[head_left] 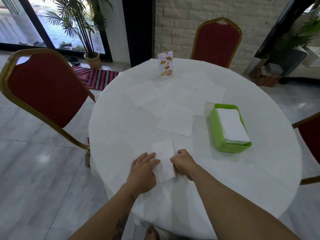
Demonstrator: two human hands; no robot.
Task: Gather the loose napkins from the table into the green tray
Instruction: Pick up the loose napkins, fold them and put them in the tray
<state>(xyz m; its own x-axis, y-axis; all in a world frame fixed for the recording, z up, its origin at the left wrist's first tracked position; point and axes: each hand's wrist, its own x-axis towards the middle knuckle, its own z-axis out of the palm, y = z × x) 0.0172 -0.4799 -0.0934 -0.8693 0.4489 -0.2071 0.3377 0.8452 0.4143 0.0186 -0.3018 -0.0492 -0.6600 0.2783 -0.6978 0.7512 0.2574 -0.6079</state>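
White surface (121, 135): left hand (142, 172) flat, right hand (183, 163) curled, both folding a napkin (164, 161); next, carry it to the green tray (216, 129).

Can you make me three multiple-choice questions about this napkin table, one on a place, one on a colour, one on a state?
1. Where is the green tray?
A. by the person's right side
B. on a chair
C. on the floor

2. What colour are the chair backs?
A. blue
B. red
C. black

3. What is the state of the napkin nearest the person?
A. in the tray
B. lying between both hands
C. crumpled on the floor

Answers: 1 A, it sits on the table, right of the right hand. 2 B, red padding in gold frames. 3 B, the left hand and right hand flank it.
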